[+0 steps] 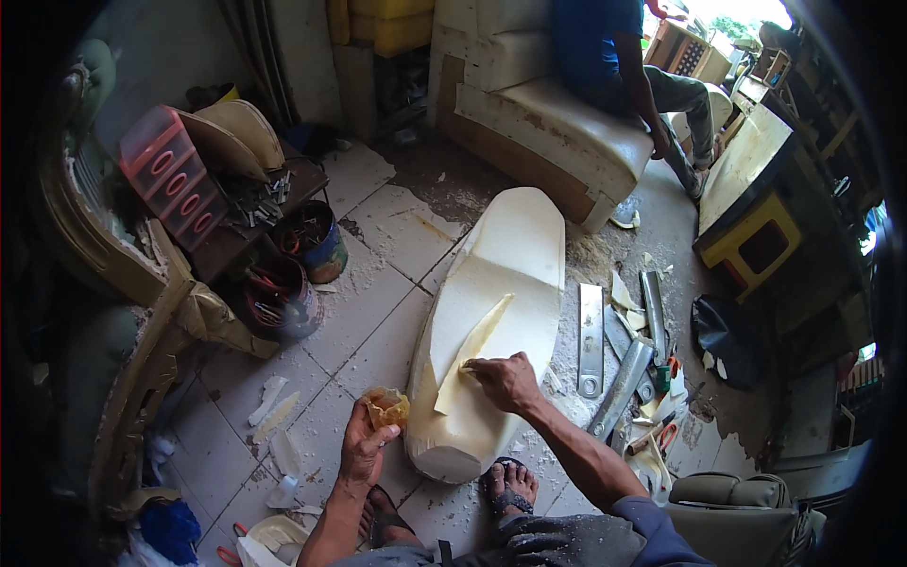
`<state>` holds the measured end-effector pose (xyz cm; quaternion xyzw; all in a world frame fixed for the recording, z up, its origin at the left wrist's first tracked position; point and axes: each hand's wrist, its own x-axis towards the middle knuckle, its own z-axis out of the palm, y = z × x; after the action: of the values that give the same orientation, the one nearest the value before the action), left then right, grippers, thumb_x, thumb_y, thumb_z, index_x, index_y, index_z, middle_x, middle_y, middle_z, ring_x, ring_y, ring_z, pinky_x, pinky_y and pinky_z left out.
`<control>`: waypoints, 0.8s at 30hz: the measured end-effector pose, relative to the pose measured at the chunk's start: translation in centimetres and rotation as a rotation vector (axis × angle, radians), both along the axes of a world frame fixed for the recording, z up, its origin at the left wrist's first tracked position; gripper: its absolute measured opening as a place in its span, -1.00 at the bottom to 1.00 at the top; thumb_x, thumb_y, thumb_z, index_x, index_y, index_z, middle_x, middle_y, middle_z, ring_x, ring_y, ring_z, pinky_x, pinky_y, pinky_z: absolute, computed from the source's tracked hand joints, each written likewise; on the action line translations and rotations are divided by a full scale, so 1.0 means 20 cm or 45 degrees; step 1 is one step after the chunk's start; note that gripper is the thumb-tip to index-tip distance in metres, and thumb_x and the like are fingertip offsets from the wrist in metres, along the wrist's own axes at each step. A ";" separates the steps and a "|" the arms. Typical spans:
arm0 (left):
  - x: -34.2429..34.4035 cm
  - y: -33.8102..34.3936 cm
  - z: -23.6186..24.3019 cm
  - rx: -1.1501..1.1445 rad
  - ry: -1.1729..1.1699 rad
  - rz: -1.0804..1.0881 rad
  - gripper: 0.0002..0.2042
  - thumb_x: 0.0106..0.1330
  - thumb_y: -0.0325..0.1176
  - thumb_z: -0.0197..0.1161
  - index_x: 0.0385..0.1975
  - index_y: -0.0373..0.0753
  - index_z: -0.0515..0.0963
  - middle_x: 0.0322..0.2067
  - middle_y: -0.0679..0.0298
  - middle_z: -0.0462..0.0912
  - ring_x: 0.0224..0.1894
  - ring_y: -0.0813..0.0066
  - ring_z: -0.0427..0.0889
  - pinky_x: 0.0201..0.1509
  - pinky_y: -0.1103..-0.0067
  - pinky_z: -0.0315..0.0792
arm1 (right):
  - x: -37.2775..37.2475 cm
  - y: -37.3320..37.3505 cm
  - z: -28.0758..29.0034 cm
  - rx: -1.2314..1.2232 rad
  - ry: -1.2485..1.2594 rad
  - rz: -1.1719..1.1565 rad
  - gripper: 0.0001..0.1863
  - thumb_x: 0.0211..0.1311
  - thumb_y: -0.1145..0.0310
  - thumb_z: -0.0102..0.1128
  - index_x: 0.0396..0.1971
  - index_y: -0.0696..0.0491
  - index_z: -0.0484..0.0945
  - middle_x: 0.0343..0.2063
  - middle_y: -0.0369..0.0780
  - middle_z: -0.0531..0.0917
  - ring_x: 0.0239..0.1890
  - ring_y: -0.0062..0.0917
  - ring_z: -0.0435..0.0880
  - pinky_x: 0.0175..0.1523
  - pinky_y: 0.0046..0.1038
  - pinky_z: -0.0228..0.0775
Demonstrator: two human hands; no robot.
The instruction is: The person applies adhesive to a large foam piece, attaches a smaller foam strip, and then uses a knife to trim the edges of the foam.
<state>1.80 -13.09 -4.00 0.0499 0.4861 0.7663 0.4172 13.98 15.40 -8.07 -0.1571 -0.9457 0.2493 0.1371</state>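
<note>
A long cream foam seat pad [515,246], shaped like a motorcycle seat, lies in front of me with its narrow end away. On its near half rests a thin, pointed, yellowish foam strip [484,338]. My left hand [364,444] is closed round a small amber, crusted, translucent cup [386,408] just left of the pad's near end. My right hand [510,382] is over the strip's right edge, fingers pinched together. Whatever sits between those fingertips is too small to make out.
Tool buckets [314,241] and a red-fronted drawer box [175,180] stand left, near a carved frame [179,293]. Metal strips [590,331], foam scraps and scissors [668,437] litter the floor at right. Beyond, a person [605,76] sits on a cream sofa [557,123].
</note>
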 end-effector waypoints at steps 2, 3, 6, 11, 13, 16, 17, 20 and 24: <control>-0.02 -0.02 -0.02 -0.029 0.034 0.034 -0.37 0.11 -0.53 0.28 0.26 -0.19 0.33 0.09 0.22 0.50 0.15 0.36 0.53 0.28 0.37 0.48 | -0.02 0.09 -0.05 -0.005 0.169 -0.313 -0.78 0.37 0.26 0.19 -0.18 -0.16 0.82 -0.45 -0.14 0.78 -0.56 -0.23 0.75 -0.40 -0.28 0.63; -0.01 -0.03 -0.04 -0.045 0.027 0.043 -0.37 0.11 -0.52 0.28 0.26 -0.19 0.33 0.09 0.22 0.50 0.14 0.36 0.54 0.28 0.38 0.49 | -0.07 0.16 -0.04 0.008 0.216 -0.496 -0.76 0.39 0.24 0.19 -0.10 -0.16 0.79 -0.44 -0.11 0.77 -0.54 -0.22 0.76 -0.37 -0.25 0.63; 0.00 0.01 -0.04 -0.048 0.009 0.050 -0.38 0.12 -0.51 0.30 0.26 -0.17 0.33 0.07 0.24 0.52 0.12 0.36 0.55 0.24 0.40 0.51 | -0.06 0.41 -0.12 0.149 -0.004 -0.676 -0.75 0.39 0.25 0.17 -0.06 -0.13 0.76 -0.48 -0.14 0.76 -0.51 -0.28 0.74 -0.26 -0.20 0.44; -0.01 -0.01 -0.06 -0.056 0.029 0.041 -0.37 0.12 -0.51 0.32 0.27 -0.17 0.34 0.08 0.24 0.52 0.13 0.37 0.55 0.24 0.40 0.51 | -0.07 0.30 -0.04 0.431 -0.153 -0.290 -0.74 0.34 0.31 0.19 -0.09 -0.23 0.80 -0.46 -0.21 0.77 -0.52 -0.38 0.72 -0.25 -0.23 0.53; 0.00 0.01 -0.08 -0.058 0.009 0.062 -0.37 0.13 -0.50 0.33 0.27 -0.17 0.34 0.08 0.24 0.52 0.13 0.37 0.55 0.25 0.40 0.50 | 0.00 0.26 0.02 0.400 -0.238 -0.067 -0.76 0.32 0.32 0.22 -0.12 -0.21 0.81 -0.53 -0.24 0.74 -0.54 -0.41 0.70 -0.26 -0.29 0.54; -0.05 -0.01 -0.13 -0.060 0.012 0.153 -0.38 0.14 -0.47 0.34 0.27 -0.19 0.34 0.08 0.25 0.51 0.14 0.39 0.54 0.28 0.43 0.46 | 0.09 0.12 0.13 -0.184 -0.238 0.027 -0.80 0.31 0.29 0.30 -0.12 -0.12 0.81 -0.41 -0.19 0.72 -0.51 -0.38 0.66 -0.28 -0.38 0.56; -0.09 -0.02 -0.16 -0.099 0.115 0.176 -0.38 0.14 -0.46 0.36 0.26 -0.18 0.35 0.08 0.26 0.51 0.14 0.39 0.54 0.28 0.43 0.45 | 0.14 0.05 0.15 -0.334 -0.084 -0.074 -0.79 0.33 0.31 0.31 -0.09 -0.06 0.79 -0.28 -0.18 0.70 -0.39 -0.37 0.67 -0.23 -0.34 0.57; -0.24 -0.15 -0.37 -0.412 0.396 0.314 -0.31 0.11 -0.35 0.45 0.29 -0.17 0.36 0.09 0.28 0.50 0.15 0.38 0.52 0.29 0.42 0.41 | 0.35 0.03 0.02 -0.458 0.200 -0.368 -0.79 0.34 0.38 0.30 -0.08 0.05 0.76 -0.28 -0.21 0.65 -0.28 -0.42 0.65 -0.12 -0.42 0.52; -0.49 -0.36 -0.66 -0.923 0.761 0.493 -0.23 0.12 -0.26 0.50 0.36 -0.22 0.31 0.17 0.15 0.50 0.22 0.25 0.50 0.34 0.37 0.37 | 0.70 0.16 -0.02 -0.654 0.023 -0.604 -0.77 0.34 0.51 0.23 -0.05 0.19 0.71 -0.28 -0.25 0.69 -0.20 -0.55 0.64 -0.01 -0.54 0.46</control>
<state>-7.97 -20.35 -17.23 0.0280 0.8193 0.5637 0.1007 27.90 18.69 -8.55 -0.3998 -0.7879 0.4418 0.1557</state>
